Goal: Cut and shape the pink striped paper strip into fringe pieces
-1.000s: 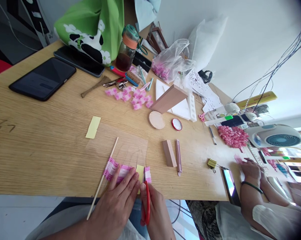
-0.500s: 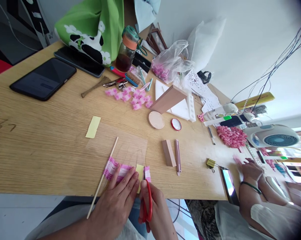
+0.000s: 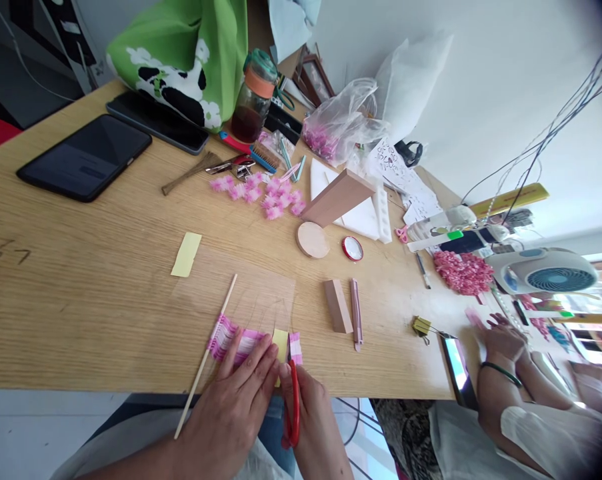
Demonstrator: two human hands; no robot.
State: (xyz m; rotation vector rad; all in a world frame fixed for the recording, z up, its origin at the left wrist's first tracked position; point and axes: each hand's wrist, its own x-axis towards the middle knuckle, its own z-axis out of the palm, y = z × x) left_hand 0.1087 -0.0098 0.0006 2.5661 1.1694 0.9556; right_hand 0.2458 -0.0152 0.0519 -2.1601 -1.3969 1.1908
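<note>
My left hand (image 3: 233, 393) lies flat on a pink-and-white fringed strip (image 3: 235, 343), pressing it onto a clear plastic sheet (image 3: 241, 287). A thin bamboo stick (image 3: 203, 357) runs along the strip's left end, beside my thumb. My right hand (image 3: 313, 427) grips red-handled scissors (image 3: 293, 413), their blades hidden by the hand and strip. A yellow paper slip (image 3: 281, 343) lies between my hands, and a short piece of pink fringe (image 3: 295, 348) sits just right of it.
A co-worker's hand (image 3: 503, 340) wearing a green bangle handles something pink at the right. Nearby on the wooden table (image 3: 105, 280) are pink tufts (image 3: 255, 197), a wooden block (image 3: 337, 307), a tablet (image 3: 83, 157) and a heap of pink pieces (image 3: 463, 273).
My right hand has shifted slightly, tilting the scissors back toward upright. My left hand has stayed on the strip. The co-worker's hand has moved a little.
</note>
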